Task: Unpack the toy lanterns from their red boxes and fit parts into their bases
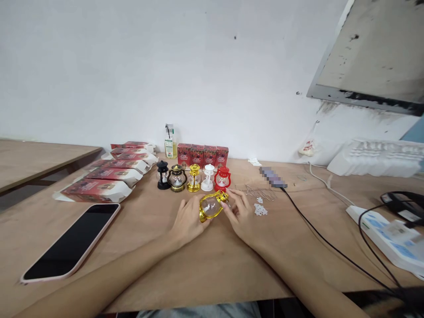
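Observation:
A small gold lantern (211,206) with a clear globe lies tilted between my two hands, its top toward the right. My left hand (188,221) is closed around the lantern's base end. The fingers of my right hand (239,214) pinch its top end. Just behind stands a row of small lanterns: a black lantern (162,176), a bronze-black lantern (177,178), another gold lantern (194,178), a white lantern (208,178) and a red lantern (223,178). To the right of my right hand lie thin wire pieces (260,192) and small white tags (260,210).
Red printed boxes (202,155) stand against the wall, beside a bottle (170,143). Flattened red-and-white cartons (102,185) lie at left, behind a large phone (73,243). At right are a pixelated device (273,177) on a black cable, a power strip (386,236) and white packaging (377,159).

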`<control>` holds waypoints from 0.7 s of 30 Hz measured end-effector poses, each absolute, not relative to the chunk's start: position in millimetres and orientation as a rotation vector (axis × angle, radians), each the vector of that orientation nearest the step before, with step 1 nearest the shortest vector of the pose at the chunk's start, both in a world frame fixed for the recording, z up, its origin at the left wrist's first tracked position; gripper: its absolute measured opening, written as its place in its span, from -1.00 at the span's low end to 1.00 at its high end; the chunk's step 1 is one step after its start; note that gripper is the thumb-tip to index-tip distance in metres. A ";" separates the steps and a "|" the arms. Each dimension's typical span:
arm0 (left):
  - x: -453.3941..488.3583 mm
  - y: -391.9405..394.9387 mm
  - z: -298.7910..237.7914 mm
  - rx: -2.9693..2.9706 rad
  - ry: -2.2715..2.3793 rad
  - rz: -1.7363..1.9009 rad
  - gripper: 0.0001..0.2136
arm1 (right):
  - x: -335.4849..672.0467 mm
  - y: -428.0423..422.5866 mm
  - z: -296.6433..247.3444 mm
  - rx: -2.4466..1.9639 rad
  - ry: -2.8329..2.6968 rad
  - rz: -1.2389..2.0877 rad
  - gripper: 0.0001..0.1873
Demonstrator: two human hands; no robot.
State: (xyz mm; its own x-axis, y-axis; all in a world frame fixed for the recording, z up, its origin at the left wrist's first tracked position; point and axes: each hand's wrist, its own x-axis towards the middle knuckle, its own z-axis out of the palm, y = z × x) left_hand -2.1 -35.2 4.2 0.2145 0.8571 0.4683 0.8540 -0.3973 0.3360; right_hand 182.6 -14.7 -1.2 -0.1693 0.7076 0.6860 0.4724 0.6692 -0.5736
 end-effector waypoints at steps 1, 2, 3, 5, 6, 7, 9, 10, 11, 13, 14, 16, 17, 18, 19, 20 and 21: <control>-2.1 -35.1 4.7 2.433 1.748 0.928 -0.55 | 184.3 -14.7 -0.9 -0.938 -1.793 0.268 -0.71; -2.2 -35.1 5.4 2.422 1.770 0.912 -0.55 | 185.7 -14.8 -0.6 -0.929 -1.783 0.261 -0.78; -2.3 -35.1 6.1 2.413 1.786 0.901 -0.54 | 186.7 -15.1 -0.6 -0.909 -1.796 0.258 -0.81; -2.4 -34.9 7.1 2.404 1.803 0.885 -0.56 | 187.1 -16.3 -1.4 -0.853 -1.865 0.271 -0.83; -2.4 -34.5 7.3 2.401 1.809 0.875 -0.58 | 186.8 -17.0 -2.2 -0.824 -1.907 0.283 -0.84; -2.6 -34.1 7.2 2.395 1.816 0.864 -0.60 | 186.2 -17.8 -3.2 -0.798 -1.947 0.297 -0.84; -2.9 -32.8 6.5 2.368 1.833 0.855 -0.63 | 185.0 -18.7 -4.9 -0.766 -1.980 0.319 -0.84; -3.2 -32.2 6.2 2.347 1.840 0.857 -0.64 | 184.7 -18.6 -5.3 -0.763 -1.965 0.331 -0.84; -3.5 -31.7 6.1 2.324 1.839 0.865 -0.64 | 184.5 -17.9 -5.2 -0.774 -1.919 0.346 -0.83; -4.1 -31.3 6.7 2.283 1.803 0.901 -0.61 | 184.8 -14.7 -4.3 -0.833 -1.728 0.397 -0.80; -4.5 -31.5 7.4 2.273 1.765 0.924 -0.59 | 184.9 -12.3 -3.8 -0.873 -1.614 0.441 -0.78; -5.0 -32.7 8.8 2.287 1.652 0.972 -0.56 | 184.5 -7.1 -3.9 -0.959 -1.458 0.575 -0.72; -5.2 -33.5 9.3 2.309 1.589 0.990 -0.55 | 183.6 -4.8 -4.6 -0.999 -1.438 0.666 -0.68; -5.3 -34.4 9.5 2.338 1.529 0.999 -0.53 | 182.3 -2.9 -5.7 -1.023 -1.460 0.780 -0.64; -5.3 -35.4 9.4 2.371 1.475 1.003 -0.51 | 180.6 -1.6 -7.0 -1.029 -1.504 0.908 -0.61; -5.3 -36.3 9.1 2.402 1.432 1.003 -0.49 | 178.6 -0.8 -8.2 -1.014 -1.544 1.040 -0.58; -5.2 -37.1 8.8 2.425 1.408 1.002 -0.47 | 176.7 -0.3 -9.3 -0.984 -1.564 1.165 -0.56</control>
